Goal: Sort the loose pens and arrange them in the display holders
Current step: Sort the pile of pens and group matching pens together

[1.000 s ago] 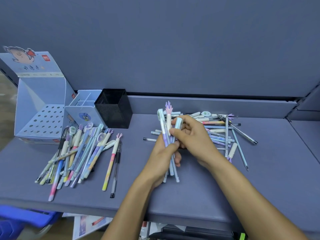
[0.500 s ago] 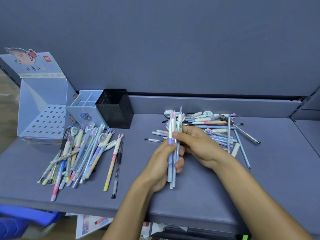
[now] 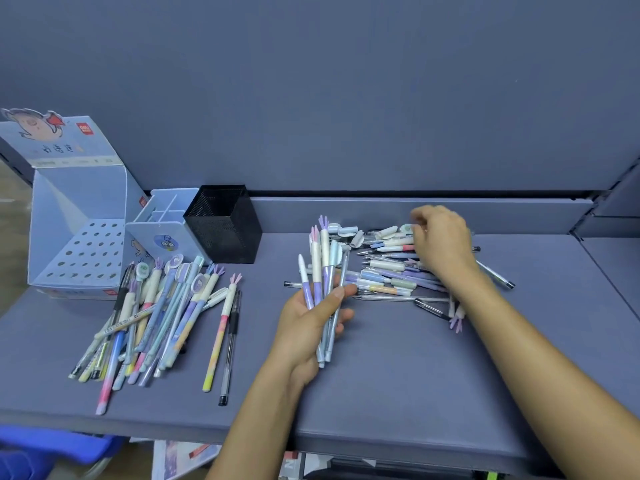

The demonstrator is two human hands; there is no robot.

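Left hand (image 3: 311, 320), right hand (image 3: 441, 244): both bare. Left forearm (image 3: 256, 417), right forearm (image 3: 547, 368): bare to bottom frame edge, slim. Left thumbnail short, trimmed. Right fingers (image 3: 417, 225) motion-blurred, detail unreadable.
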